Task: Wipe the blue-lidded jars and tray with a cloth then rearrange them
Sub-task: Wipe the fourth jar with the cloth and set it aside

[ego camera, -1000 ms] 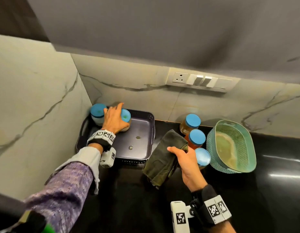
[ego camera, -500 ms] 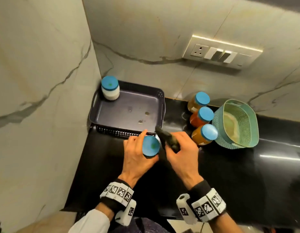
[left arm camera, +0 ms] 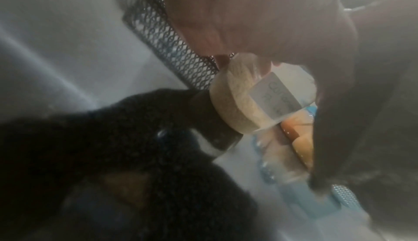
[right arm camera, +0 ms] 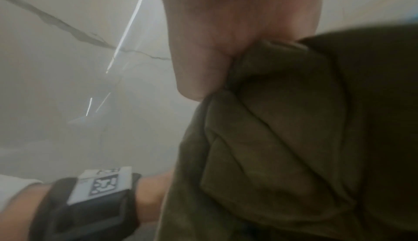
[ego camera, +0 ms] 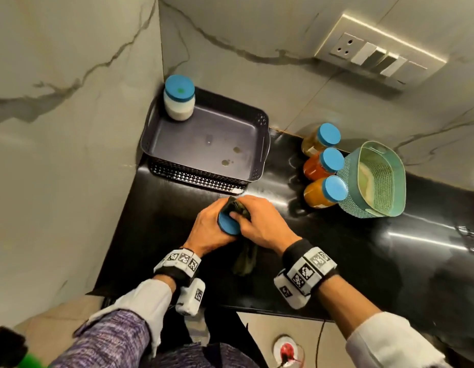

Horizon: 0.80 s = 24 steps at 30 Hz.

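Head view: our left hand grips the jar; our right hand clutches the cloth against it. The jar's body is hidden.

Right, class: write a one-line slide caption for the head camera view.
Left hand holds a blue-lidded jar while the right hand wipes it with a dark green cloth.

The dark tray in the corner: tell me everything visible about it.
The tray is a dark grey-purple rectangular bin, plastic by its look, with rounded corners, perforated lattice side walls and slot handles at both ends. It sits upright on the black counter, tucked into the marble corner. One blue-lidded jar of white contents stands in its far-left corner. A few small spots mark the floor. Neither hand touches it.
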Motion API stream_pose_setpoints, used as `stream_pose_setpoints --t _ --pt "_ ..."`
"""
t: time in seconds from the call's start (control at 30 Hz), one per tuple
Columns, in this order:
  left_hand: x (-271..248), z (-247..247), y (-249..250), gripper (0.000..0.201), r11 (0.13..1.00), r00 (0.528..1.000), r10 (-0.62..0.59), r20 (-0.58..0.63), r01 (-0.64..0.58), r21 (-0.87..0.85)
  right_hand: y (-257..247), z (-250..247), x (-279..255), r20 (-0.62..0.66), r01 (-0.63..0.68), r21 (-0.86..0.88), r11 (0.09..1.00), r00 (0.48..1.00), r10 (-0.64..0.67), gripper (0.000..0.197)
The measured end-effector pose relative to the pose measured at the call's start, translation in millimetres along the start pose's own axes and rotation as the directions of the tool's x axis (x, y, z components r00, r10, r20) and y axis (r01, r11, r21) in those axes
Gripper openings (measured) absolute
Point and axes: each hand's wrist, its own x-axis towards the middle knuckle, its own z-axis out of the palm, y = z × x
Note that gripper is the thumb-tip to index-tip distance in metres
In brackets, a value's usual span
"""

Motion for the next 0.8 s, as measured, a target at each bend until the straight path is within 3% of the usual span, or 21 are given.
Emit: stream_pose_setpoints --t 0.17,0.3,0.4,0.43,0.57,0.7,0.8 --pt "-0.7 -1.5 0.9 0.052 0.998 0.998 0.06 -0.025 -0.06 -0.016 -15.5 15.2 -27.1 0.021 -0.145 0.019 0.989 0.989 0.145 0.004" --pt "-3.8 3.3 -6.4 0.031 1.0 0.995 0.013 -0.103 -0.014 -0.002 -47.2 31.5 -21.0 -0.008 -0.014 -0.001 1.0 1.0 0.014 0.012" --pt "-4.0 -1.6 -12.1 0.014 0.999 0.998 -0.038 -0.049 0.039 0.027 -53.3 26.6 1.0 -0.044 -0.004 -0.076 0.997 0.999 0.0 0.012" --pt "-2.1 -2.4 -11.4 0.014 0.998 0.997 -0.067 -0.027 0.066 -0.008 -46.6 22.4 2.0 -0.064 -0.052 -0.09 0.995 0.997 0.046 0.014" --pt "0.9 -0.4 -2.2 0.057 0.997 0.998 0.05 -0.025 -0.052 -0.057 -16.7 11.0 -23.2 -0.118 -0.22 -0.104 0.97 0.971 0.208 0.019" --pt "-1.4 4.2 -8.3 0.047 0.997 0.996 0.064 -0.067 -0.068 -0.047 -38.5 29.7 -33.3 -0.017 -0.114 -0.14 0.983 0.993 0.113 0.018" --pt "0.6 2.6 -13.1 0.032 0.993 0.999 -0.031 -0.03 0.028 -0.117 -48.7 26.6 1.3 -0.071 -0.105 -0.154 0.983 0.993 0.095 0.016"
